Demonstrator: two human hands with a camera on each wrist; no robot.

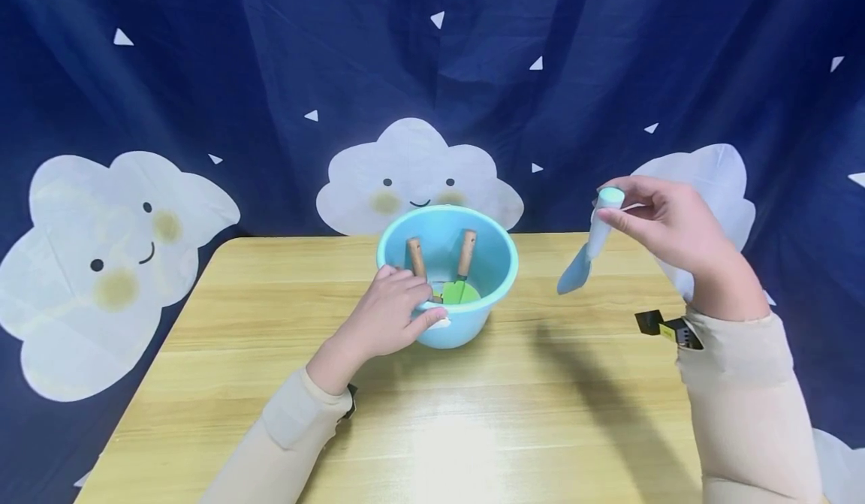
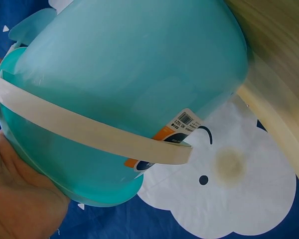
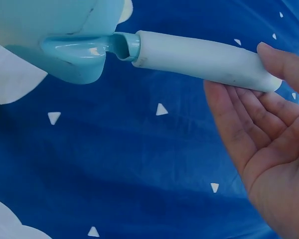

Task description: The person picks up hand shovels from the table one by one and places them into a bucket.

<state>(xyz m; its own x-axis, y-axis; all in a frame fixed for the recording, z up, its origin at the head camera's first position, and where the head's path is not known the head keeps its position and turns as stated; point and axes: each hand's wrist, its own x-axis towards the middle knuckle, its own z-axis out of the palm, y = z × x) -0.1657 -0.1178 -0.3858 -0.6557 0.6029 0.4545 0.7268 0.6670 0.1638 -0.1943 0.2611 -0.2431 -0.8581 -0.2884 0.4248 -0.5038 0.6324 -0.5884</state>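
Observation:
A light blue bucket (image 1: 466,327) stands on the table. My left hand (image 1: 388,309) grips its near left rim, fingers over the edge and thumb along the outside. In the left wrist view, a white carrying handle (image 2: 89,124) crosses the bucket's side. Inside the bucket lean two tools with wooden handles (image 1: 468,252); a green blade (image 1: 462,292) shows at the bottom. To the right, my right hand (image 1: 676,226) pinches the top end of a light blue hand trowel (image 1: 598,237), held in the air with its blade pointing down. Its white handle (image 3: 199,57) lies between thumb and fingers.
The wooden table (image 1: 270,399) reaches back to a dark blue curtain (image 1: 270,53) printed with white clouds and triangles. A barcode label (image 2: 184,122) is stuck to the bucket's side. A small black device (image 1: 679,331) sits at my right wrist.

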